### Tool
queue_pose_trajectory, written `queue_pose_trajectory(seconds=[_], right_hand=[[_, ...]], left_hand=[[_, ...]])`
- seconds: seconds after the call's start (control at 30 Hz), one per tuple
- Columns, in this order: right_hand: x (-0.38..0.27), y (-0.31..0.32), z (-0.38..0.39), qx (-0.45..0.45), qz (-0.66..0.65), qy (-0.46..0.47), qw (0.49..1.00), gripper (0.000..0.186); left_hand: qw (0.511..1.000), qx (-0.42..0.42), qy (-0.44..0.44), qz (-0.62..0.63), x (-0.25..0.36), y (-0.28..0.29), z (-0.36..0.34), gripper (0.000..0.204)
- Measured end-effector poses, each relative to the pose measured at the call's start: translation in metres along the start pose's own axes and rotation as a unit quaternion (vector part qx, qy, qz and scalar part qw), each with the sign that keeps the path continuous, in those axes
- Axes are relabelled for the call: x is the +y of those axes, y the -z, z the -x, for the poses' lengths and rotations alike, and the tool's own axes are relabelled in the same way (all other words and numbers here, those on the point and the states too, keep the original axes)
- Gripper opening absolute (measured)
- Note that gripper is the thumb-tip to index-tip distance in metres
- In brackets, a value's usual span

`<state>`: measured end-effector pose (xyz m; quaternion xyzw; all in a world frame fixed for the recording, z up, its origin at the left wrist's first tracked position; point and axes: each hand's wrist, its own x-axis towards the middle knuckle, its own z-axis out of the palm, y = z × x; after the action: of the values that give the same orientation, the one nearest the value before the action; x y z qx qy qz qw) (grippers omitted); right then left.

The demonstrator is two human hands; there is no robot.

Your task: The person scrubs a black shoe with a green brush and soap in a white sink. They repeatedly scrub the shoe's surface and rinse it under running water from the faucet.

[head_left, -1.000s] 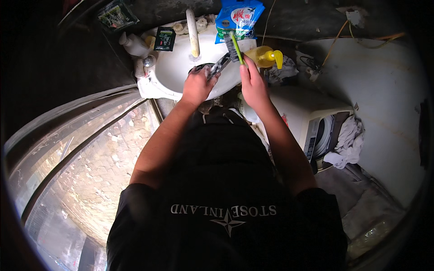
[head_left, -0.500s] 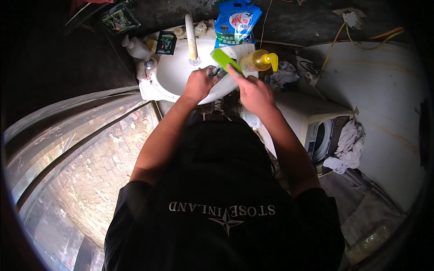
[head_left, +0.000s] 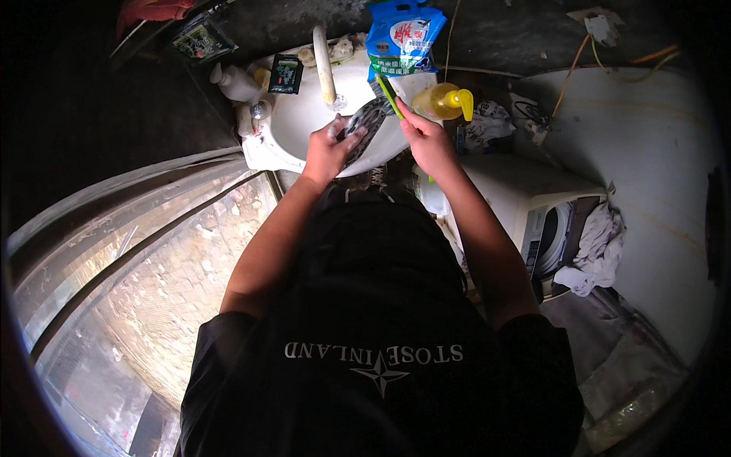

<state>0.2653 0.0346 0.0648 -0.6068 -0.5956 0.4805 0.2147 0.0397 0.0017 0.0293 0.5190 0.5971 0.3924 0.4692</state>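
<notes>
Over the white washbasin [head_left: 263, 156], my left hand [head_left: 327, 148] is closed on a dark, elongated, shoe-like item [head_left: 367, 126] streaked with whitish suds. Its exact kind is hard to make out. My right hand [head_left: 431, 145] grips a green scrub brush [head_left: 389, 96], turned edge-on, with its bristle side toward the dark item's far end. Whether the bristles touch it I cannot tell. The pale faucet [head_left: 324, 65] rises just beyond my left hand. A yellow pump bottle [head_left: 442, 102] stands on the basin's right rim, close to my right hand.
A blue detergent bag [head_left: 405, 38] stands behind the basin. On its left rim are a dark packet [head_left: 285, 74] and a white pump bottle [head_left: 236, 82]. At right, a washing machine [head_left: 495, 186] has white cloth [head_left: 598, 244] by its opening. Loose wires [head_left: 579, 65] hang against the wall.
The green brush has turned from showing its broad back to its narrow edge. More of the dark item now shows, and my left hand's fingers have shifted along it.
</notes>
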Motion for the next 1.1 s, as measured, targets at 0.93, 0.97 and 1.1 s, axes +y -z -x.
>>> queue_pose_trajectory(seconds=[0.93, 0.97, 1.1], right_hand=[[0.013, -0.050, -0.001, -0.071, 0.128, 0.022, 0.989, 0.046], [0.017, -0.047, -0.005, -0.073, 0.146, -0.026, 0.986, 0.046], [0.017, -0.055, -0.010, -0.069, 0.155, -0.013, 0.985, 0.045]], left_hand=[[0.982, 0.024, 0.125, 0.139, -0.038, 0.018, 0.025, 0.024], [0.985, 0.019, 0.130, 0.116, -0.039, 0.019, 0.027, 0.023], [0.987, 0.031, 0.111, 0.111, -0.064, 0.018, 0.029, 0.039]])
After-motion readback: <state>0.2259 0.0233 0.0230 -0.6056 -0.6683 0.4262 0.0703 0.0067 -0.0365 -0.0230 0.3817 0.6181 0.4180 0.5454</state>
